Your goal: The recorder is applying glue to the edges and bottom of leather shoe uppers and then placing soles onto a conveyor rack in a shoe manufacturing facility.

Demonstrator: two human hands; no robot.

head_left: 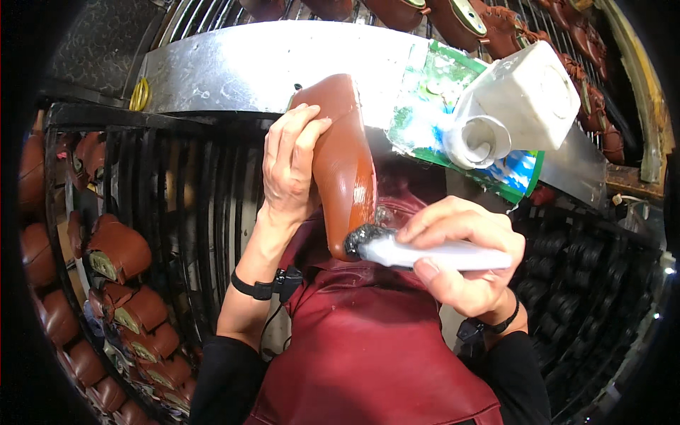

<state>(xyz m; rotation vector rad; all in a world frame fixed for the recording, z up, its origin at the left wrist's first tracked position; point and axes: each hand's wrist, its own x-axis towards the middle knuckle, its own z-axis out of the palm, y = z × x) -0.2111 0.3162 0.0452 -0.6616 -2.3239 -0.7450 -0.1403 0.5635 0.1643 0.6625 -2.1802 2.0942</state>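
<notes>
A brown leather shoe upper [338, 159] is tilted lengthwise in front of me, its narrow end toward my apron. My left hand [289, 159] is wrapped round its left side near the far end. In my right hand [467, 251] is a brush with a white handle [446, 256]. Its dark, wet-looking bristles [365, 242] touch the near end of the upper, on the right edge. A shiny wet patch [363, 195] shows on the leather just above the bristles.
Beyond the upper is a metal bench top [234, 67]. On its right, a white plastic container [524, 92] with a round open mouth lies on a green printed sheet [432, 145]. Racks with brown shoes [120, 248] stand at left and far right; dark soles [567, 283] fill the right side.
</notes>
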